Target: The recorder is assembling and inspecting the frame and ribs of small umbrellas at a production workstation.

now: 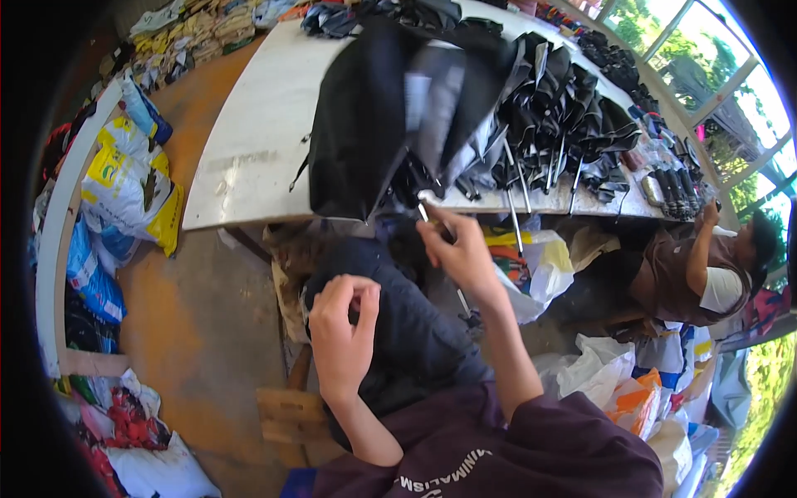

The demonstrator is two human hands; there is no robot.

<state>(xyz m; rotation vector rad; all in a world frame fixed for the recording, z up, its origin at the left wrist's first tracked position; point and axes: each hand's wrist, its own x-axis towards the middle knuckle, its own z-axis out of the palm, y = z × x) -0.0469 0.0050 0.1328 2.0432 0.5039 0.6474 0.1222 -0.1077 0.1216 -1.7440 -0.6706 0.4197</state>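
Observation:
A black umbrella (357, 124), its canopy partly spread and smeared by motion, hangs over the table's front edge in front of me. My right hand (463, 256) is closed on the thin metal shaft of this umbrella, just below the canopy. Over my lap, apart from the umbrella, my left hand (344, 328) is curled with thumb and fingers close together. Whatever it may hold is hidden. Several folded black umbrellas (560, 116) lie to the right on the white table (249, 158), their shafts sticking out past the front edge.
White, yellow and blue sacks (124, 187) stand at the left beside a pale frame. A wooden stool (290, 415) is near my left elbow. At the right a person (693, 266) sits by the table, with bags (598, 365) nearby. Piled bundles (207, 37) fill the far left.

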